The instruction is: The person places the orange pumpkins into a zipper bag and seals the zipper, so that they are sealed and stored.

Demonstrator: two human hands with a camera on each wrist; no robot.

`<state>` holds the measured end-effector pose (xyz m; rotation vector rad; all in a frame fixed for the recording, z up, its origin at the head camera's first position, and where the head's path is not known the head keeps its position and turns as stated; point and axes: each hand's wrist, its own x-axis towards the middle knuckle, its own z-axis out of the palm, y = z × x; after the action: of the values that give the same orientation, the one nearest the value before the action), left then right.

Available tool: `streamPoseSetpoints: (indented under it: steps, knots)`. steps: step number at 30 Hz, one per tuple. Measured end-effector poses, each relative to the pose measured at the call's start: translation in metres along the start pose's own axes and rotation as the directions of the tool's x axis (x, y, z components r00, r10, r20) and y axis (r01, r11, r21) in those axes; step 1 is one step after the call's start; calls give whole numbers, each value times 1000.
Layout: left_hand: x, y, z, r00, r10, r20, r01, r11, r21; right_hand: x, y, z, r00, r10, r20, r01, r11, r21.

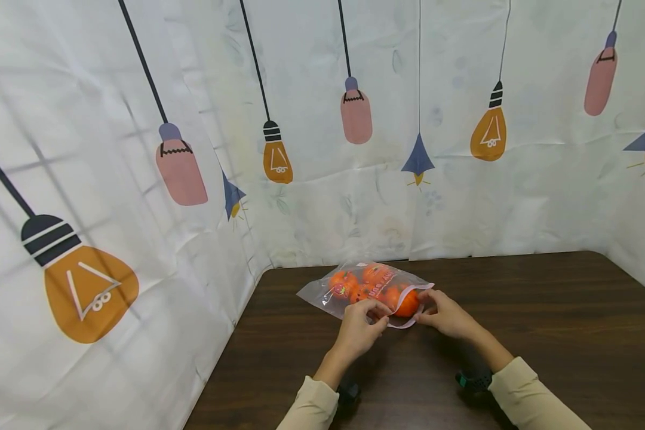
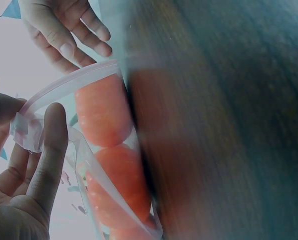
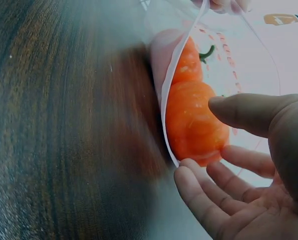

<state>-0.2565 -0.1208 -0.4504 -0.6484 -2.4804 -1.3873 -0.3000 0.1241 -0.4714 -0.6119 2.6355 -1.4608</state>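
Observation:
A clear zip-top bag (image 1: 318, 294) with red print and a pale zip rim lies on the table, holding several orange, ribbed, pumpkin-like pieces (image 3: 196, 122). One piece shows a curled green stem in the right wrist view. My left hand (image 1: 357, 329) pinches the near edge of the bag's mouth between thumb and fingers. At the mouth's right end is my right hand (image 1: 447, 313), its fingers spread and fairly straight; the fingertips touch or nearly touch the rim. The mouth gapes between both hands, with the nearest orange piece just inside.
The dark wood-grain table (image 1: 543, 310) extends to the right and toward me. A white curtain (image 1: 312, 221) printed with hanging lamps stands behind the table and along its left side. Dark wrist devices sit below both forearms.

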Motion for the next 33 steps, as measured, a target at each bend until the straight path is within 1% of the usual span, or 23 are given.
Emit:
streamPoseSetpoints:
  steps: [3, 9, 11, 13, 17, 20, 22, 24, 26, 29, 33]
  knots:
    - [0, 0, 0, 1000, -10, 1, 10, 1000, 3, 0, 0, 0, 999, -25, 30, 25, 1000, 8]
    - [0, 2, 0, 1000, -9, 3, 9, 1000, -5, 1, -1, 2, 994, -56, 99, 49, 996, 72]
    - [0, 2, 0, 1000, -6, 4, 6, 1000, -11, 1, -1, 2, 991, -72, 113, 64, 995, 73]
    - [0, 2, 0, 1000, -5, 6, 5, 1000, -14, 1, -1, 2, 987, -101, 125, 94, 993, 65]
    - [0, 2, 0, 1000, -6, 11, 6, 1000, -11, 0, 0, 2, 981, -142, 131, 139, 990, 36]
    - [0, 0, 1, 1000, 2, 18, -2, 1000, -4, 1, 1, 3, 981, -147, 122, 148, 989, 2]
    - [1, 0, 2, 1000, 17, 21, -17, 1000, 2, 1, 1, 3, 983, -142, 117, 145, 989, -12]
    - [1, -1, 2, 999, 37, 24, -38, 999, 15, 1, 1, 4, 980, -152, 126, 153, 988, 5]
    - [0, -1, 3, 999, 43, 29, -44, 999, 28, 1, 1, 5, 975, -171, 139, 168, 985, 35]
    - [-1, -1, 3, 998, 46, 44, -48, 998, 44, 2, 3, 7, 966, -204, 159, 198, 979, 53]
    - [-1, -2, 3, 996, 50, 78, -54, 997, 56, 5, 7, 11, 961, -220, 166, 223, 975, -2]
